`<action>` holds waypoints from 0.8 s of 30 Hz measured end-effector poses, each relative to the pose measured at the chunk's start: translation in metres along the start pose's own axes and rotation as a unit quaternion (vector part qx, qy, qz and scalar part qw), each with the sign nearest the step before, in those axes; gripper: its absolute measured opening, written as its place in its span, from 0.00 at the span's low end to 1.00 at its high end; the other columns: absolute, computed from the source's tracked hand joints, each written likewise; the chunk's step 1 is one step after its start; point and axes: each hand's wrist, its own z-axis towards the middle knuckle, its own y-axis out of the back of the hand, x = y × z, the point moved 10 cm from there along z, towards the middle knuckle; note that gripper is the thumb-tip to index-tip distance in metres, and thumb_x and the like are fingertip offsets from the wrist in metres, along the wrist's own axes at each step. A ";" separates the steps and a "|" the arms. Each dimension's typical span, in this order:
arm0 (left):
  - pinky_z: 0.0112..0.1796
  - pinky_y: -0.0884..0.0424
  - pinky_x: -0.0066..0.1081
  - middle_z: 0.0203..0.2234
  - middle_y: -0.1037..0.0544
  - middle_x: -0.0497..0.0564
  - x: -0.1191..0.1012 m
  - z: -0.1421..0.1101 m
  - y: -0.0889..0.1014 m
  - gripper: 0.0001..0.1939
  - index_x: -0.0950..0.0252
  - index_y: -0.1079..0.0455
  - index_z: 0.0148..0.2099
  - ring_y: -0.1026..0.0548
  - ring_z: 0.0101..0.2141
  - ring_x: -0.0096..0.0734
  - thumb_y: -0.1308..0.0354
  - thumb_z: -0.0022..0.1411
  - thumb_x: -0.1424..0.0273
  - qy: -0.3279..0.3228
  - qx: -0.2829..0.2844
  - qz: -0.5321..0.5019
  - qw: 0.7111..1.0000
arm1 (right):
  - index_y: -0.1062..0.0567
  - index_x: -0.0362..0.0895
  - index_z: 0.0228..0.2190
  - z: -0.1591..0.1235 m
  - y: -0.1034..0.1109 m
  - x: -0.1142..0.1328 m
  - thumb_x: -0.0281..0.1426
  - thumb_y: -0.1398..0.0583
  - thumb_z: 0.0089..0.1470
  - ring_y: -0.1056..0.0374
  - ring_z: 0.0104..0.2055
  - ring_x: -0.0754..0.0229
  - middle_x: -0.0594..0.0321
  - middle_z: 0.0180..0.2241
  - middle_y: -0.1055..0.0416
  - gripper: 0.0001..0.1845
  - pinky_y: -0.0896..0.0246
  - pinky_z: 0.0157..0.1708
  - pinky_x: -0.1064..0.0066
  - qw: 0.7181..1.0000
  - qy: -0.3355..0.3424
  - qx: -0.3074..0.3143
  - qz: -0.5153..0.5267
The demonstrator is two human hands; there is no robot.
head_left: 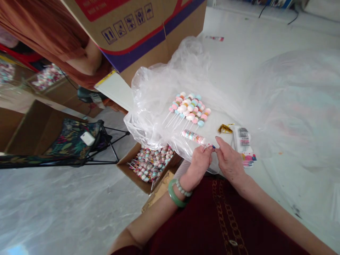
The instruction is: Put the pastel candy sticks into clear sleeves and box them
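Note:
A marshmallow skewer in a clear printed wrapper lies at the front of the table, its gathered end between my hands. My left hand is closed on that end, a green bangle and beads at the wrist. My right hand pinches the wrapper's tip from the other side, thumb and fingers close together. Just beyond lies a pile of unwrapped pastel marshmallow skewers with white sticks pointing towards me. Gold twist ties and a stack of flat printed wrappers are beside my right hand.
Clear plastic sheeting spreads under the skewers. A large carton stands at the back left. Below the table edge, an open box holds many wrapped skewers. A folding chair bears a white phone. Another person is behind the carton.

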 end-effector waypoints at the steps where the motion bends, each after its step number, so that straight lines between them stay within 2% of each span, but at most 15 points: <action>1: 0.20 0.47 0.28 0.10 0.41 0.43 0.002 0.000 -0.002 0.20 0.65 0.40 0.18 0.44 0.14 0.20 0.46 0.59 0.62 0.007 0.024 0.001 1.000 | 0.31 0.39 0.48 0.001 -0.002 0.002 0.27 0.53 0.62 0.33 0.33 0.58 0.55 0.33 0.29 0.17 0.40 0.31 0.70 1.000 0.012 0.011 0.010; 3: 0.23 0.42 0.27 0.13 0.36 0.45 0.004 0.001 -0.007 0.17 0.66 0.36 0.20 0.39 0.17 0.22 0.44 0.58 0.64 0.044 0.083 -0.064 0.993 | 0.27 0.41 0.43 0.002 -0.003 0.006 0.25 0.54 0.61 0.35 0.30 0.59 0.58 0.28 0.32 0.17 0.40 0.29 0.71 0.999 0.031 0.028 0.020; 5: 0.31 0.35 0.28 0.22 0.28 0.48 0.005 0.001 -0.008 0.07 0.66 0.30 0.30 0.31 0.26 0.25 0.40 0.55 0.67 0.099 0.126 -0.177 0.971 | 0.26 0.40 0.41 0.001 -0.002 0.012 0.24 0.54 0.60 0.37 0.28 0.59 0.59 0.25 0.35 0.18 0.40 0.28 0.70 0.998 0.044 0.029 0.025; 8: 0.42 0.33 0.34 0.35 0.25 0.52 0.002 0.002 -0.004 0.12 0.65 0.28 0.39 0.28 0.38 0.32 0.36 0.52 0.67 0.142 0.126 -0.293 0.937 | 0.26 0.40 0.42 -0.001 0.002 0.020 0.23 0.54 0.59 0.36 0.30 0.58 0.58 0.26 0.33 0.18 0.38 0.31 0.69 0.997 0.062 0.006 0.044; 10: 0.45 0.34 0.34 0.36 0.24 0.55 -0.002 0.006 -0.003 0.12 0.69 0.26 0.37 0.28 0.40 0.33 0.37 0.53 0.65 0.114 0.121 -0.290 0.942 | 0.26 0.41 0.42 -0.002 0.003 0.021 0.23 0.53 0.59 0.35 0.32 0.58 0.57 0.28 0.32 0.18 0.36 0.33 0.68 0.996 0.059 -0.005 0.062; 12: 0.43 0.34 0.31 0.32 0.24 0.53 -0.002 0.009 -0.006 0.11 0.70 0.26 0.33 0.28 0.37 0.30 0.36 0.53 0.65 0.082 0.107 -0.266 0.954 | 0.26 0.42 0.43 0.001 0.003 0.017 0.24 0.53 0.60 0.34 0.33 0.58 0.57 0.29 0.30 0.18 0.36 0.34 0.69 0.996 0.040 -0.005 0.084; 15: 0.36 0.33 0.30 0.25 0.27 0.50 0.010 0.011 -0.013 0.13 0.69 0.28 0.28 0.31 0.29 0.26 0.36 0.53 0.62 0.107 0.071 -0.275 0.953 | 0.26 0.41 0.43 0.006 0.000 0.014 0.25 0.53 0.61 0.33 0.35 0.59 0.56 0.33 0.29 0.17 0.36 0.35 0.70 0.995 0.028 0.017 0.094; 17: 0.35 0.33 0.29 0.28 0.26 0.50 0.013 0.011 -0.012 0.13 0.69 0.27 0.31 0.30 0.29 0.26 0.37 0.54 0.62 0.121 0.051 -0.290 0.948 | 0.26 0.41 0.41 0.008 -0.001 0.015 0.25 0.53 0.61 0.33 0.35 0.59 0.56 0.33 0.29 0.17 0.36 0.35 0.71 0.996 0.034 0.030 0.074; 20: 0.38 0.32 0.30 0.34 0.25 0.51 0.010 0.008 -0.012 0.13 0.67 0.26 0.39 0.28 0.34 0.28 0.35 0.52 0.67 0.140 0.080 -0.298 0.941 | 0.26 0.41 0.42 0.007 0.002 0.011 0.25 0.53 0.60 0.33 0.34 0.59 0.58 0.30 0.30 0.17 0.37 0.34 0.71 0.998 0.023 0.020 0.059; 22: 0.39 0.31 0.31 0.33 0.25 0.51 0.010 0.004 -0.013 0.14 0.67 0.27 0.39 0.27 0.34 0.28 0.34 0.50 0.68 0.168 0.114 -0.318 0.926 | 0.26 0.41 0.42 0.004 0.004 0.008 0.25 0.53 0.60 0.33 0.33 0.59 0.58 0.29 0.30 0.17 0.38 0.33 0.72 0.998 0.007 0.008 0.069; 24: 0.40 0.30 0.32 0.33 0.25 0.52 0.010 0.005 -0.010 0.13 0.67 0.27 0.37 0.27 0.35 0.29 0.34 0.51 0.65 0.165 0.124 -0.337 0.918 | 0.26 0.42 0.40 0.003 0.003 0.007 0.25 0.52 0.60 0.32 0.33 0.60 0.58 0.29 0.30 0.16 0.38 0.33 0.72 0.997 0.004 0.011 0.077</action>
